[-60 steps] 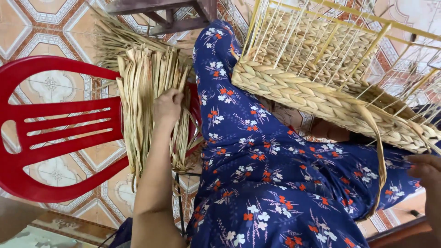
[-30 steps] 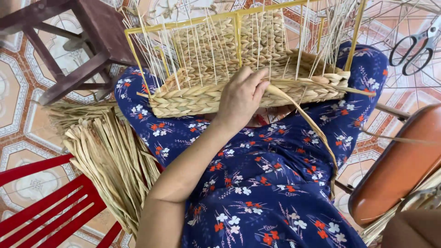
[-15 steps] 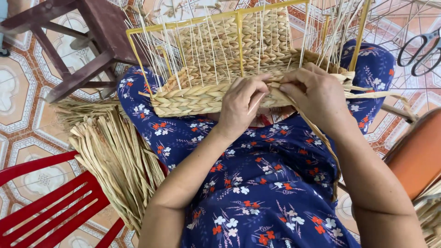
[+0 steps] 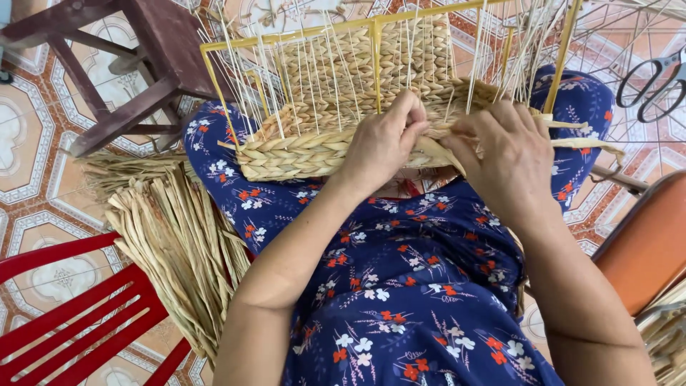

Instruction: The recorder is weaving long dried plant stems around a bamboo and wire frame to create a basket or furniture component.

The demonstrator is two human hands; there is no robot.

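Basket (image 4: 314,154) rim under both hands.

Both forearms bare, running from the bottom of the frame up toward the centre. Left arm enters bottom left-centre, angled up and right, wrist straight. Left hand (image 4: 382,143) sits just above centre, back to the camera, fingers curled under, thumb pressed forward in a pinch. Right arm enters from the lower right corner, angled up and left. Right hand (image 4: 504,154) right of centre, back up, fingers bent down, knuckles raised. The two hands nearly touch at the thumbs.
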